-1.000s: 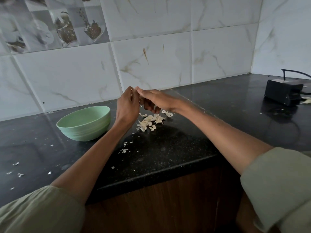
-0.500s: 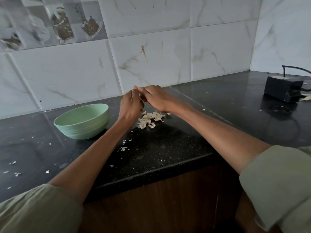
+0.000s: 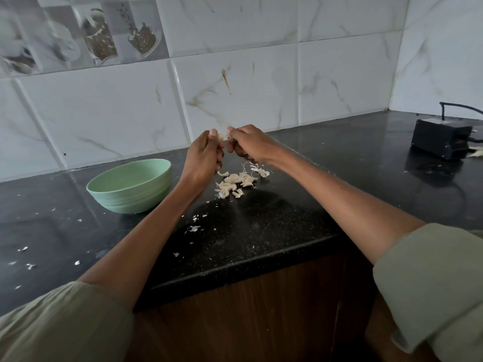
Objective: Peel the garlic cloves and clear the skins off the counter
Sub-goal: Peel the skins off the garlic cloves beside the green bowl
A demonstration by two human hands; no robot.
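The garlic clove sits raised above the dark surface, pinched between the two hands where their thumbs meet, with only a pale sliver showing between the fingertips. The left hand has its fingers curled round it from the near side; the right hand nips at it from the other side, and I'd say it has hold of a wisp of skin, though that part is too small to be sure of.

From where I stand this looks like the peeling step, partway through. To do it well, the left hand should keep the clove steady and turn it a little at a time, while the right catches a loose edge of skin with the nail and draws it away along the clove, not across it, so the skin comes off in long strips and not crumbs.

Just below the hands lies a heap of peelings. Smaller flakes are scattered toward the near edge and off to the left. The green bowl stands just beside the left wrist; what it holds I cannot tell.
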